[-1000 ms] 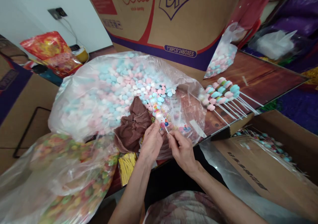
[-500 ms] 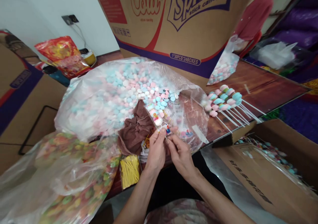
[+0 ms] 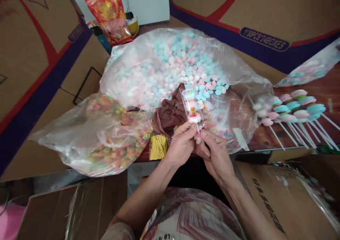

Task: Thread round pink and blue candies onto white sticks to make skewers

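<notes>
A candy stick in a clear printed wrapper [image 3: 193, 107] stands nearly upright in front of me, pastel candies stacked inside. My left hand [image 3: 183, 140] pinches it just under the candies. My right hand [image 3: 214, 148] is closed with its fingertips at the wrapper's lower end and the stick, close beside the left. Behind them spreads a large clear bag of pink, blue and white candies [image 3: 183, 61]. A crumpled brown cloth [image 3: 170, 114] and a pack of gold twist ties [image 3: 158, 147] lie left of my hands. Clear printed wrappers [image 3: 219, 114] lie under plastic to the right.
Unwrapped candy sticks [image 3: 300, 107] lie on the table's right side. A bag of fruit-coloured rings [image 3: 119, 140] rests at left. Big cartons [image 3: 233, 16] stand behind, and an open carton [image 3: 289, 197] sits below the right edge. A red snack bag [image 3: 110, 16] stands at the back.
My view has turned left and downward, so the table's things sit farther right or higher. Both hands stay together at the wrapped candy stick, which now stands more upright.
</notes>
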A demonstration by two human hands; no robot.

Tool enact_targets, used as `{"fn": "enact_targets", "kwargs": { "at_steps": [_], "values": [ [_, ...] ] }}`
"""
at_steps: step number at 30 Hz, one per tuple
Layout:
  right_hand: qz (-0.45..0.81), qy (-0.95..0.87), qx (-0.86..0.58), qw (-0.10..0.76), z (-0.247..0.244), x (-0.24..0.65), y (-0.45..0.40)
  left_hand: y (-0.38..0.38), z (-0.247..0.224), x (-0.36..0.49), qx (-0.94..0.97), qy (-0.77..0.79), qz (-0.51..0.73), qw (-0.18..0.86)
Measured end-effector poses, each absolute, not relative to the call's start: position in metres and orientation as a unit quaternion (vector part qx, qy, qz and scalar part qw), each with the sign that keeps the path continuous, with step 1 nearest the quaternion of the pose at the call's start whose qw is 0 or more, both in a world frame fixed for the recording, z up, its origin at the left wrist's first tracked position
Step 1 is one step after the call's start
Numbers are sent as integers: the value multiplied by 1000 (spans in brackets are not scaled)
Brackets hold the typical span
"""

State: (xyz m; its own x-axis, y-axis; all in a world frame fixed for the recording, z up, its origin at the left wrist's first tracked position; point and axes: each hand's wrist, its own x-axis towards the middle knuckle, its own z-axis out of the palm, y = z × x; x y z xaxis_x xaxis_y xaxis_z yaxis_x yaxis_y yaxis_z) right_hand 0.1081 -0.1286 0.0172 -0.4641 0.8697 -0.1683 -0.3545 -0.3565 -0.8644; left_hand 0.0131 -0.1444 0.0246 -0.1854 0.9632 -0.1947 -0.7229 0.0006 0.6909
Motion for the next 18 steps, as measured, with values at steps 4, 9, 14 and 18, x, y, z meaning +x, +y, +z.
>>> {"fn": "enact_targets", "kwargs": {
  "at_steps": [4, 9, 14, 18],
  "values": [
    [725, -536, -301, 312, 16, 100, -142, -167, 29, -10, 198, 374, 689, 589],
    [440, -797, -322, 259, 7, 99, -136, -185, 31, -52, 201, 415, 763, 453],
    [190, -876, -377, 232, -1, 93, -105, -188, 21, -70, 163, 428, 745, 486],
    [57, -920, -336, 192, -12, 74, -83, -185, 18, -57, 146, 407, 749, 502]
  ]
}}
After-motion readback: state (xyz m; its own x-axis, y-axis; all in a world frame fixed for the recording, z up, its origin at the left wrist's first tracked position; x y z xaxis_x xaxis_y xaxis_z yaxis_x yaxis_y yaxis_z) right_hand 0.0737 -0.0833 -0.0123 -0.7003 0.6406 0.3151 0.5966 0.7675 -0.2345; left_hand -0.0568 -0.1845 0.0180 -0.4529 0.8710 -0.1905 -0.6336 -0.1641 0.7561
